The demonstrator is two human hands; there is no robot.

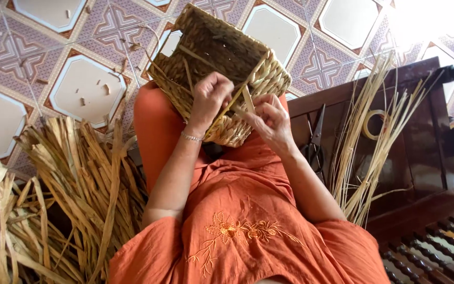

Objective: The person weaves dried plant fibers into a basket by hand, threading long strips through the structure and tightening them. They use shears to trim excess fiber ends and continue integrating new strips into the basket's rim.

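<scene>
A half-woven basket (214, 58) of dried plant fibre rests on my knee, its open frame pointing away from me. My left hand (210, 97) grips the basket's near edge and pinches a pale flat strip (248, 97) against it. My right hand (269, 118) holds the same strip close to the rim, fingers closed around it. I wear an orange embroidered dress (237, 221) and a thin bracelet on the left wrist.
A heap of dried flat leaves (64, 194) lies on the tiled floor at my left. At my right a dark wooden bench (416, 137) carries a bundle of thin pale stalks (374, 131), black scissors (315, 142) and a roll of tape (375, 124).
</scene>
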